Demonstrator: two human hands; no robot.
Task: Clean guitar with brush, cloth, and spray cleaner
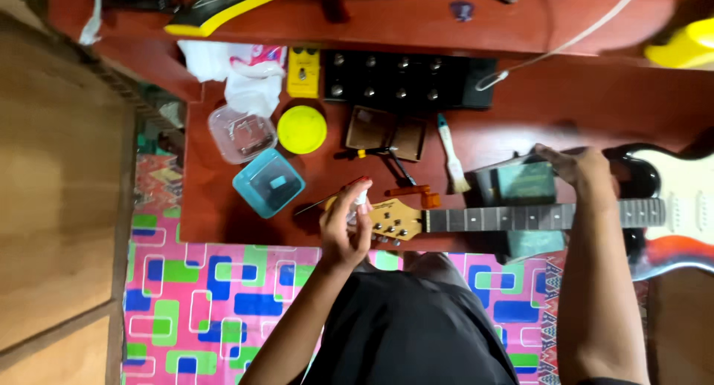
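An electric guitar lies across the red table, its light wooden headstock (394,220) pointing left, its dark neck (513,218) in the middle and its black, white and red body (673,206) at the right. My left hand (343,225) is closed around a small bottle with a red tip (361,194), held just left of the headstock. My right hand (584,169) rests on the far edge of a dark box-shaped block (524,180) that sits beside and under the neck.
On the table stand a teal tub (268,183), a clear tub (242,132), a yellow lid (301,128), a yellow pedal (303,71), a black unit with knobs (405,80), a paintbrush (451,154) and an orange tool (418,195). A patterned mat (223,296) covers the floor.
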